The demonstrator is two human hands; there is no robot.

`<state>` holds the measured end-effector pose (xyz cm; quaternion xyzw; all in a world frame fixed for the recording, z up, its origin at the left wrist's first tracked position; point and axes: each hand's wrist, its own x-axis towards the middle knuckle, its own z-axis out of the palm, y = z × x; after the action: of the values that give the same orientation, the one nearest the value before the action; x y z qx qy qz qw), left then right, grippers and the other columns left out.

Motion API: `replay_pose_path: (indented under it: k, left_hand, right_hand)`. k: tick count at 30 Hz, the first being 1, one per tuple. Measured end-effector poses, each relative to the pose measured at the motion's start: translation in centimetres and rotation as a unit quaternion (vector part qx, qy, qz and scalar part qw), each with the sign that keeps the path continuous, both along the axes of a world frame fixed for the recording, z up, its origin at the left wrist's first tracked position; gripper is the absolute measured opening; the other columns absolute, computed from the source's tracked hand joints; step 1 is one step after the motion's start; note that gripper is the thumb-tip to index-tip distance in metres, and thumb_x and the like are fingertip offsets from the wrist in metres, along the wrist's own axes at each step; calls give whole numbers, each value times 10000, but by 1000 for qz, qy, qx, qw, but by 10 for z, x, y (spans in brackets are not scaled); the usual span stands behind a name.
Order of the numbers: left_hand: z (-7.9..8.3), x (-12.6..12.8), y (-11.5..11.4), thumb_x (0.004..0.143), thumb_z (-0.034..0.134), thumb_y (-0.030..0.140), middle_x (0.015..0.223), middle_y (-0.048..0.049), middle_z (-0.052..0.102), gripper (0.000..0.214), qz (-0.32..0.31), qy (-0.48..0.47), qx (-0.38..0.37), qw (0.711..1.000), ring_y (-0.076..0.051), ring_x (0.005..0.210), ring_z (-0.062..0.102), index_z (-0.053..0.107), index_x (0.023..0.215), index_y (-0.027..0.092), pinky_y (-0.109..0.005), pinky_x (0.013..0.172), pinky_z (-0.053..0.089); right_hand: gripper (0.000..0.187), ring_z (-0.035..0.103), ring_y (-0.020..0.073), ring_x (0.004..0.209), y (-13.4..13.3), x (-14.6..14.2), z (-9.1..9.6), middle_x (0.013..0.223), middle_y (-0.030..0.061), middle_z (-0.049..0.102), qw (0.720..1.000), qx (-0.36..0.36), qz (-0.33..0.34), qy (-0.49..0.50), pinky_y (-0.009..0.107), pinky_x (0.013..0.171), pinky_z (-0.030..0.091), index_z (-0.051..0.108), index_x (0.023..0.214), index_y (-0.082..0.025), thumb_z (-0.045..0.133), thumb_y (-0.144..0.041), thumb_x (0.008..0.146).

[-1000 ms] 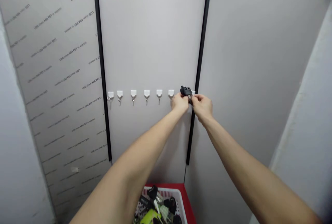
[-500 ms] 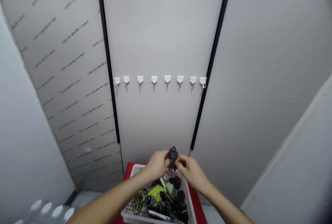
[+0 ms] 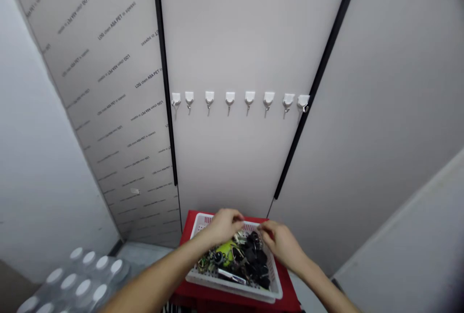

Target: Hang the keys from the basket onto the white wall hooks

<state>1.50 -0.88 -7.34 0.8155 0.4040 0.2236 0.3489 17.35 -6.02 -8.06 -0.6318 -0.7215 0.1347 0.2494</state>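
Note:
A white plastic basket holds a jumble of small things, among them a lime-green piece, several black items and a silvery strip. Over its far left part hovers my left hand, thumb and forefinger apart with nothing visible between them. My right hand is above the far right rim, its fingers loosely bent and spread from the thumb, also without anything visible in them. The dark bunch of keys seen earlier cannot be told apart from the black items in the basket.
The basket stands on a red surface against a pale wall panel. Several white hooks line the panel in a row, framed by black strips. White-capped bottles stand at lower left.
The dark keys that were between both hands have left them. My hands have moved apart, and their fingers have opened. The view has shifted, showing more of the basket and bottles.

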Motion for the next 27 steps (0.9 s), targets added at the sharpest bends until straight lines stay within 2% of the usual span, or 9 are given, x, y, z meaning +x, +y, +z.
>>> replay_pose_path:
  k: [3,5,8,10,12,17,22,25,27]
  left_hand:
    - [36,2,16,659,340,432,520,-7,534,348,16,-181,-159,970,-85,489,465,496,588,129,-203,504,350]
    - [67,2,23,662,234,529,383,21,432,473,-11,-281,-235,930,-58,361,386,417,469,137,-191,425,311]
    - [112,0,25,665,103,572,291,39,292,555,-95,-365,-261,889,-40,283,277,316,376,149,-186,365,246]
    - [132,-2,25,661,80,583,280,36,256,572,-132,-382,-254,879,-38,275,253,292,354,150,-187,355,226]
    - [142,-5,24,648,74,600,279,34,241,581,-138,-377,-250,881,-36,276,244,280,345,150,-187,351,215]
    - [141,-9,23,631,64,618,279,35,219,586,-146,-357,-253,887,-35,278,232,268,342,151,-185,347,200]
    - [131,-9,23,626,61,622,284,37,218,583,-126,-339,-263,895,-36,283,235,268,344,155,-188,356,218]
    - [109,-8,24,636,84,610,299,38,261,573,-88,-317,-272,904,-37,294,272,300,365,154,-185,372,243]
    - [82,-9,24,657,137,576,335,34,335,541,-49,-296,-271,915,-42,321,327,353,407,148,-183,392,273]
  right_hand:
    - [344,432,112,480,17,-11,42,473,3,477,988,-5,12,153,233,503,328,461,490,-160,309,-403,680]
    - [440,373,84,400,27,-23,77,396,-26,393,948,-15,50,313,219,447,312,376,426,-170,224,-490,686]
    - [512,263,58,320,38,-38,123,335,-61,245,871,-30,135,472,207,379,275,234,367,-181,106,-587,651]
    - [535,226,52,302,42,-43,141,326,-66,202,843,-49,182,503,204,355,256,202,355,-183,60,-625,621]
    - [551,211,52,293,45,-46,150,317,-64,191,832,-66,206,511,202,341,240,199,348,-185,25,-643,600]
    - [564,188,50,284,48,-47,149,308,-64,176,824,-94,220,514,197,331,221,194,339,-183,2,-650,590]
    - [554,185,45,283,47,-49,140,308,-69,179,847,-102,187,487,197,339,233,187,347,-184,13,-649,592]
    - [533,200,45,283,45,-48,118,306,-72,202,864,-115,160,464,198,346,238,201,358,-185,61,-630,615]
    - [503,245,48,296,41,-43,93,314,-70,254,899,-116,120,405,195,358,242,261,374,-180,158,-598,635]
